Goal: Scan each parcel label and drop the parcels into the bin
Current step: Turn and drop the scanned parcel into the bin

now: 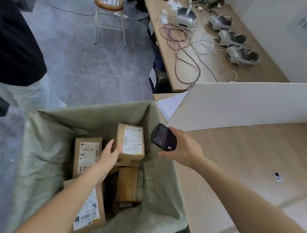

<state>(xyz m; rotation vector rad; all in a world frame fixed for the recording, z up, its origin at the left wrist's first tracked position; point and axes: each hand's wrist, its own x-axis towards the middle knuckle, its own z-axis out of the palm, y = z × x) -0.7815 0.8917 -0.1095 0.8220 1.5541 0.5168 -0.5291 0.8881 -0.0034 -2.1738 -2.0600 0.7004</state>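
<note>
Left hand (111, 153) grips the labelled parcel (130, 144) over the bin (47, 141), long axis 12–6 o'clock; right hand (183, 149) holds the scanner (163, 137) at its 3 o'clock, just beside.

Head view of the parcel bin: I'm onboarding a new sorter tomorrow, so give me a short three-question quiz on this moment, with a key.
1. True or false: the scanner is in the left hand.
2. Which way does the label on the parcel at the left hand face? A) up B) down C) away from the camera
3. Fill in: the bin is lined with a pale green ____.

Key:
1. False; the right hand holds it, beside the bin and level with the table edge.
2. A; its white label faces up, above the other parcels in the bin.
3. Bag, a sack-like liner.
</note>
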